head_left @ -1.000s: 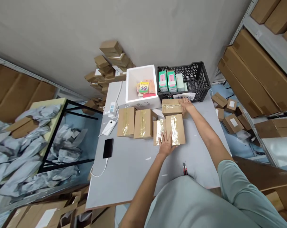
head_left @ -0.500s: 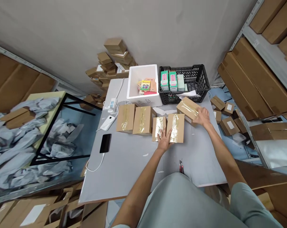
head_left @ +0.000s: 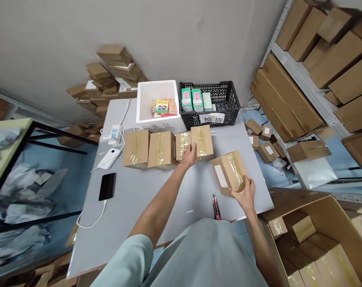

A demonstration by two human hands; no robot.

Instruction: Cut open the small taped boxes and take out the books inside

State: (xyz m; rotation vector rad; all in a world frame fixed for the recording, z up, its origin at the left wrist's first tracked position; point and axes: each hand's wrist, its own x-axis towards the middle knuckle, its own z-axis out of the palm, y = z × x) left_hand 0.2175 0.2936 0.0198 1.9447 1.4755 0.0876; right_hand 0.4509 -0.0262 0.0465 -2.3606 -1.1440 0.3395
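My right hand (head_left: 244, 193) grips a taped cardboard box (head_left: 229, 172) with a white label, held just above the grey table (head_left: 157, 203) near its right front edge. My left hand (head_left: 189, 154) lies flat, fingers spread, on two taped boxes (head_left: 196, 142) in the middle of the table. Two more taped boxes (head_left: 149, 148) stand in the same row to their left.
A white foam box (head_left: 145, 103) and a black crate (head_left: 225, 93) with small cartons stand at the table's back. A phone (head_left: 107, 186), white charger and red-black cutter (head_left: 216, 206) lie on the table. A large open carton (head_left: 318, 239) with taped boxes is at lower right; shelves on the right.
My right hand has lifted the taped box from the back by the crate and carried it toward me and to the right. The view turned right, showing the open carton.
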